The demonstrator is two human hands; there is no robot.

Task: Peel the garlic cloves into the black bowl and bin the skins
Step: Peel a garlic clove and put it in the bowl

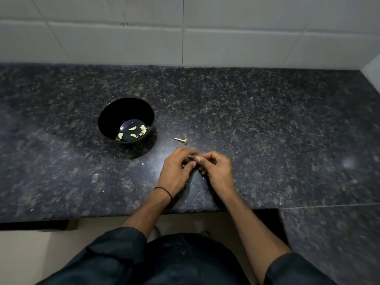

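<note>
The black bowl [107, 118] stands on the dark granite counter, left of centre, with several pale peeled garlic cloves [133, 128] lying in its bottom. Just right of the bowl lies a dry garlic stem [181, 139]. Nearer the counter's front edge, my left hand [176, 167] and my right hand [218, 169] meet fingertip to fingertip. Between them they pinch a small greyish garlic clove [192, 156], mostly hidden by the fingers. A few tiny white skin flecks dot the counter below the hands.
The granite counter [267, 124] runs to a white tiled wall [185, 33] at the back and turns toward me on the right. Its front edge lies just under my wrists, with pale floor below. No bin is in view.
</note>
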